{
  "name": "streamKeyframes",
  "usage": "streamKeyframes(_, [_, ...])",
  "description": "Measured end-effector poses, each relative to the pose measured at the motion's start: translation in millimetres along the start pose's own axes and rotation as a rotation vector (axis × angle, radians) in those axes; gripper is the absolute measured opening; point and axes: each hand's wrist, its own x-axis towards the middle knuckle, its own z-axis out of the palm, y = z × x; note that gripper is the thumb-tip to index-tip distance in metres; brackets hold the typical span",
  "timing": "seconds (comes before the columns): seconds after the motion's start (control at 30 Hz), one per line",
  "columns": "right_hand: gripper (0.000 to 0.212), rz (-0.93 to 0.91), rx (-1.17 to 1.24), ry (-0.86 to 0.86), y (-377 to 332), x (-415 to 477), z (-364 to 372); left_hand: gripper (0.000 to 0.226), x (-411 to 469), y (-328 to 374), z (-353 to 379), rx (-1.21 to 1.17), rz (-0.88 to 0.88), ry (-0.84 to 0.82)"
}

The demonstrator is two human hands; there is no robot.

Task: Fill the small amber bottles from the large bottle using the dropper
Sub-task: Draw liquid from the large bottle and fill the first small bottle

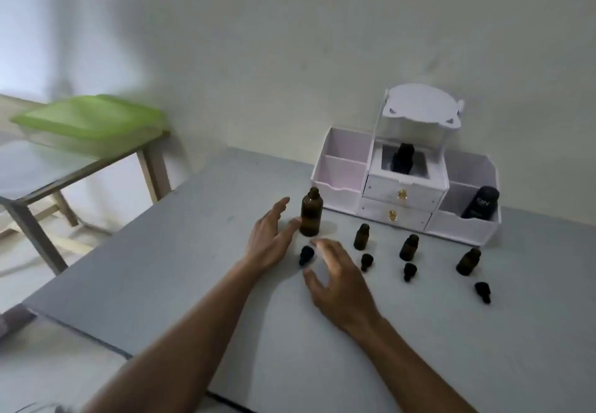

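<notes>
The black bottle [480,203] in the right bin of the organizer [342,186] reads "Kahf". Your left grip [271,235] is released, fingers spread straight, thumb just beside the large bottle [311,215]; whether they touch cannot be told. Your right grip [338,280] is released too, fingers loosely spread and blurred, holding nothing, next to the leftmost dropper [306,255]. Three small bottles [361,236] stand in a row toward the far edge of the bench [161,277], a dropper lying before each. A dark bottle [402,157] sits in the organizer's middle top bin. What the bottles contain cannot be told.
</notes>
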Motion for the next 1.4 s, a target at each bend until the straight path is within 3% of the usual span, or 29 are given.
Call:
streamKeyframes(0.23, [0.059,0.0,0.036,-0.002,5,9,7,0.066,2,5,0,-0.246,-0.05,0.011])
streamKeyframes(0.33, [0.058,-0.025,-0.004,-0.077,7,11,7,0.063,10,9,6,-0.36,-0.047,0.029])
streamKeyframes(0.63, [0.04,-0.067,0.006,-0.056,14,10,10,0.068,31,9,18,-0.494,0.031,0.012])
streamKeyframes(0.73, [0.031,-0.105,0.067,0.042,14,12,5,0.069,32,5,17,-0.474,0.049,-0.027])
streamKeyframes(0.8, [0.024,-0.156,0.086,0.198,14,15,-4,0.068,33,4,18,-0.475,0.046,-0.048])
streamKeyframes(1.0, [0.018,-0.125,0.326,0.559,-5,54,-60,0.044,31,8,17,-0.496,0.051,-0.075])
streamKeyframes(1.2, [0.015,0.038,0.822,0.695,-20,101,-89,0.036,32,10,15,-0.48,0.072,-0.091])
streamKeyframes(1.4, [0.02,0.089,0.896,0.677,-17,117,-88,0.032,36,7,16,-0.469,0.076,-0.103])
